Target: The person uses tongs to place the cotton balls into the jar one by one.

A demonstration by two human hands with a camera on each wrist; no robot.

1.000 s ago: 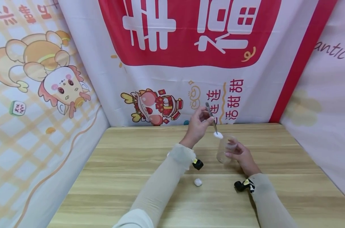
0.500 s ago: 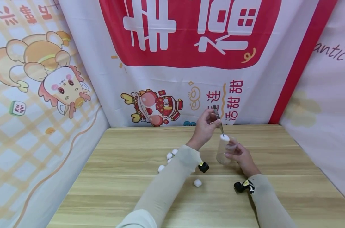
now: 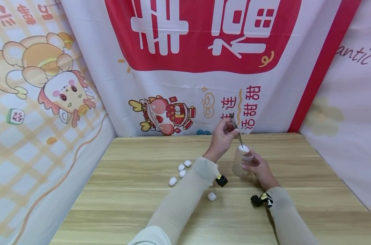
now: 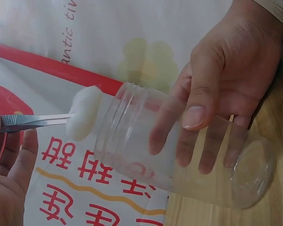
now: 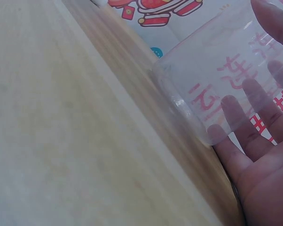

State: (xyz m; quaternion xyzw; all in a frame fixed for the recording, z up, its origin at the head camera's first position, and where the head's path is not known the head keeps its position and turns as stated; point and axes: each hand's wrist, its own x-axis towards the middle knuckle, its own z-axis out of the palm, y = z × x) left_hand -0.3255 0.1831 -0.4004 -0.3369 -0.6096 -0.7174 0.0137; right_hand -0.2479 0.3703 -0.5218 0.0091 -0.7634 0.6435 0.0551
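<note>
My left hand (image 3: pixel 221 139) pinches metal tweezers (image 4: pixel 38 121), whose tips hold a white cotton ball (image 4: pixel 84 113). The cotton ball is right at the mouth of a clear plastic jar (image 4: pixel 146 141). In the head view it overlaps the jar's rim, and I cannot tell whether it touches. My right hand (image 3: pixel 260 169) grips the jar around its side, thumb on one side and fingers behind the clear wall. In the right wrist view the jar (image 5: pixel 198 89) appears tilted, its base close to the table. I see nothing inside the jar.
Several cotton balls (image 3: pixel 182 173) lie on the wooden table (image 3: pixel 136 204) left of my left forearm. One more cotton ball (image 3: pixel 212 196) lies between the forearms. Printed cloth (image 3: pixel 118 112) hangs behind the table's back edge and along both sides.
My left hand has moved right and slightly down, bringing the tweezers and cotton ball to the jar's mouth. The cotton balls beside the left forearm have come into view. The right hand stays put.
</note>
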